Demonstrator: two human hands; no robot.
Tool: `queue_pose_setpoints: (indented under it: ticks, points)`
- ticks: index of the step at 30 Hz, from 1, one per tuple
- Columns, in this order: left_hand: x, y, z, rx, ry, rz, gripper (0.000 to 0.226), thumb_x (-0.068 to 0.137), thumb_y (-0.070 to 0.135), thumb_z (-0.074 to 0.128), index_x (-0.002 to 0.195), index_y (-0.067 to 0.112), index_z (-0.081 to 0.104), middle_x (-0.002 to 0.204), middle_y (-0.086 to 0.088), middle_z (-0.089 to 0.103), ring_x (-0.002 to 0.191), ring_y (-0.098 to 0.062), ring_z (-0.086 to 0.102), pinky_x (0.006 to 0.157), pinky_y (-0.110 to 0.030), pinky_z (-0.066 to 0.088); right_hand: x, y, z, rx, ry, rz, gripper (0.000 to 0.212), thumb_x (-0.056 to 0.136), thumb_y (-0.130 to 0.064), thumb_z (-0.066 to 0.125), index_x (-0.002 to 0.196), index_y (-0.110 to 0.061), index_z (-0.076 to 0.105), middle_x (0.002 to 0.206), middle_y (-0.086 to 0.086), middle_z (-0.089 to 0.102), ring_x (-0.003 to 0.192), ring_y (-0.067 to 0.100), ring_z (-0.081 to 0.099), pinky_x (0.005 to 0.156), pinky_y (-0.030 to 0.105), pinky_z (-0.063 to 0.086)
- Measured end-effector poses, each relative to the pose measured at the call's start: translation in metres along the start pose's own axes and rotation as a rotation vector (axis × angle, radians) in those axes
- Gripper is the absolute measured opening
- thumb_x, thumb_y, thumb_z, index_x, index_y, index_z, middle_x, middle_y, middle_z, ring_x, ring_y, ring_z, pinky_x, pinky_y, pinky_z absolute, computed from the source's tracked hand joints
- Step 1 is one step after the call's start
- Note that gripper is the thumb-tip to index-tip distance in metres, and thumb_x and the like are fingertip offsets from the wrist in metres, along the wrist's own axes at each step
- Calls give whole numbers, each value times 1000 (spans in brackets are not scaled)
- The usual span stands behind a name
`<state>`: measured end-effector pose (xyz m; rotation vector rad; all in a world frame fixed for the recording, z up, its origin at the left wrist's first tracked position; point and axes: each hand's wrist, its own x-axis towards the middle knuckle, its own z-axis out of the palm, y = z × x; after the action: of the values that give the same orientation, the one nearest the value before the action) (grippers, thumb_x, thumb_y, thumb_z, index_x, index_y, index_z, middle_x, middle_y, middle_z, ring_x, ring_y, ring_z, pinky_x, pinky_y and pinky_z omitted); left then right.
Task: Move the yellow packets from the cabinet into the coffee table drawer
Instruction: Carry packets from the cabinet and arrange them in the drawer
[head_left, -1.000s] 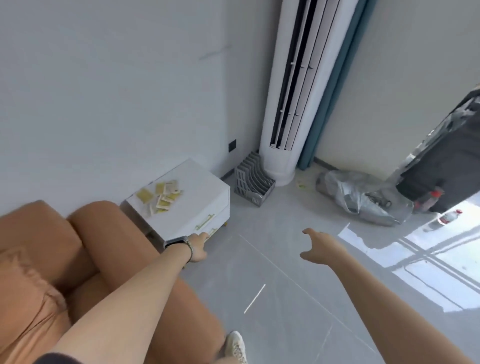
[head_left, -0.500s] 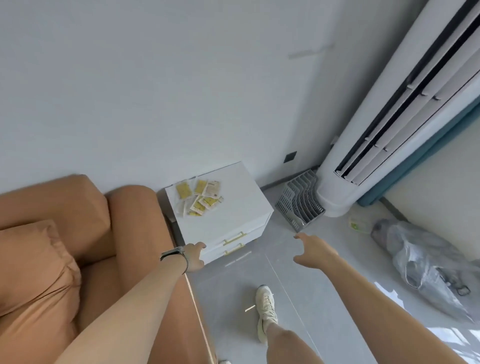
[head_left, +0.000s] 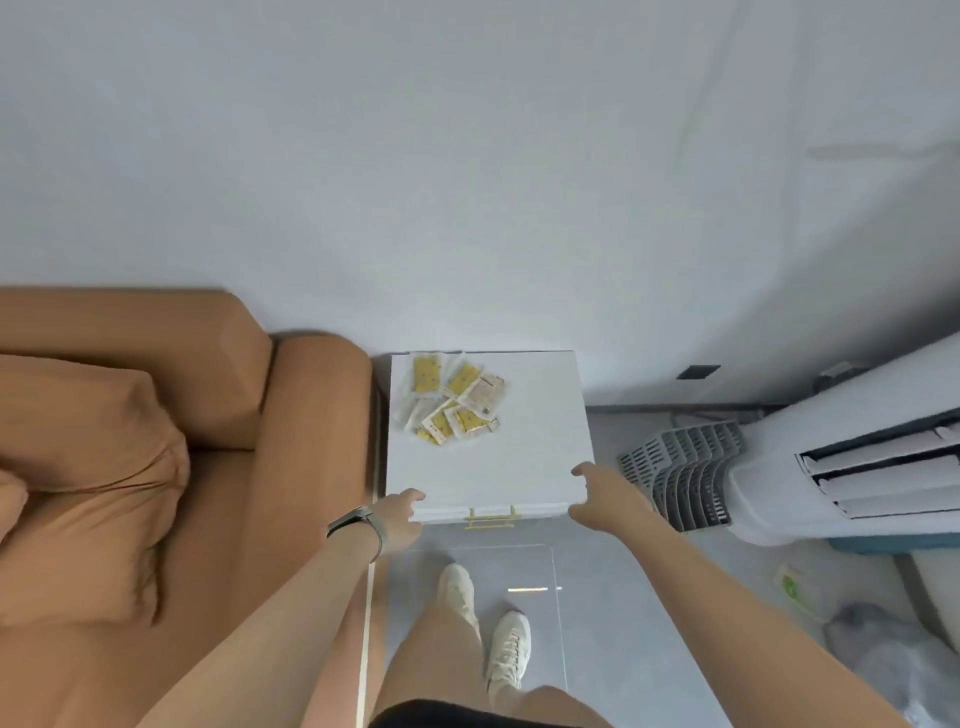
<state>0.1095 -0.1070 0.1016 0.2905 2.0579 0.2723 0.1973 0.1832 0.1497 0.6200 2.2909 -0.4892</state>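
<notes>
Head view, left hand: I see my left hand (head_left: 400, 519) at the near left corner of the white cabinet (head_left: 524, 457), fingers loosely bent with the tips at the top's front edge; it grips nothing. A dark band (head_left: 358, 522) sits on that wrist.
Head view, right hand: my right hand (head_left: 605, 499) is at the near right corner of the cabinet, fingers spread and relaxed, thumb up over the top's edge, holding nothing. I cannot tell whether the palm touches the side.
Yellow packets: the yellow packets (head_left: 449, 402) lie in a loose overlapping pile on the cabinet top, beyond my left fingertips, towards the far left corner by the wall, well apart from both hands.
Between the hands: a gold drawer handle (head_left: 491, 517) shows on the cabinet front, below the top's edge.
Left of my left fingers: an orange sofa (head_left: 156, 467), its arm just beside the cabinet.
Right of my right fingers: a grey file rack (head_left: 680, 473) on the floor, then a white standing air conditioner (head_left: 852, 467).
Below the hands: my white shoes (head_left: 483, 623) on the grey floor.
</notes>
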Motion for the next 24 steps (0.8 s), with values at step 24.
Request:
queue_pose_setpoints:
  ticks: [24]
  points:
    - [189,2,10,-814,162,-168,39,95,18,51,134,23,50,127,5,54,116,-16,55,98,-32,46,230,-8,100,-75,-228,-122,53,92,-12,52,141,-30,41,124,4,52,116,23,48,88,28,43]
